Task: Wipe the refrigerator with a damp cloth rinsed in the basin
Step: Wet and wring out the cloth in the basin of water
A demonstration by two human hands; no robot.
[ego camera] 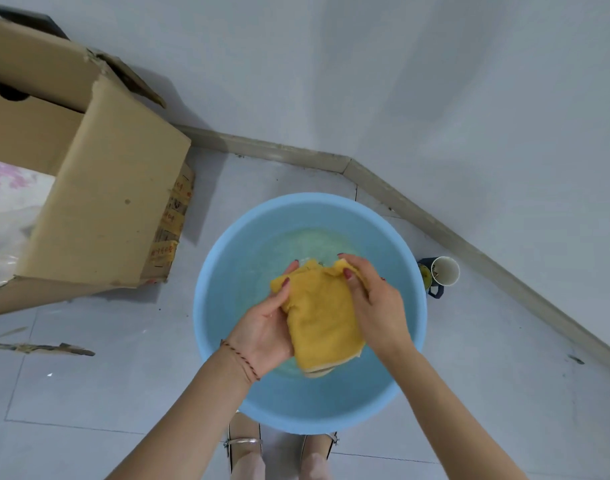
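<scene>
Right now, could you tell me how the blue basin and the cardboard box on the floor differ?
The basin is round, light blue and smooth; the cardboard box is angular, brown and scuffed, with labels on one side. The basin sits upright holding a little water, while the box's torn flaps hang open. The hands work over the basin, left hand and right hand gripping the yellow cloth; the box is untouched. Both rest on the tiled floor.

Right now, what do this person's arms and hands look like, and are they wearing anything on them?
Both arms are bare, with no sleeves or gloves in view. The left hand has a thin red and dark braided string bracelet around its wrist. The right hand wears nothing on its wrist that shows. The fingernails on both hands are painted a dark red.
</scene>
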